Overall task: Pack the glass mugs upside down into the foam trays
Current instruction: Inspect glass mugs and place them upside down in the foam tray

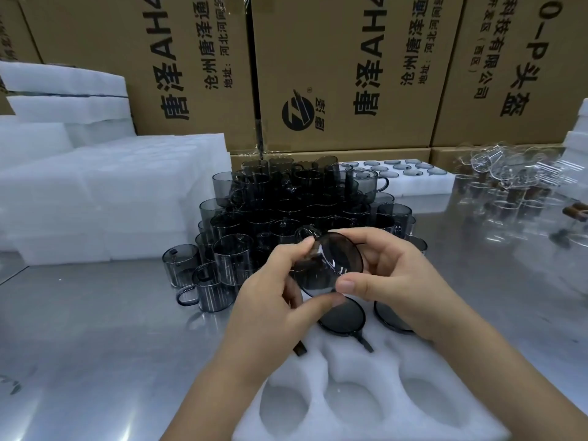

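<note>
A smoky grey glass mug (pixel 331 262) is held tilted above the white foam tray (pixel 359 361), its base turned toward me. My left hand (pixel 273 297) pinches its left side near the handle, and my right hand (pixel 394 275) grips its right side with thumb and fingers. Under the hands, two upside-down mugs (pixel 345 316) (pixel 389 316) sit in the tray's far pockets. The near pockets (pixel 283 409) hold nothing. A stacked pile of grey mugs (pixel 286 205) stands on the metal table behind the tray.
Blocks of white foam trays (pixel 111 192) are piled at the left. A filled foam tray (pixel 413 176) lies behind the pile. Clear glassware (pixel 515 186) crowds the right side. Cardboard boxes (pixel 350 68) wall off the back. Bare metal table (pixel 95 329) shows at the left.
</note>
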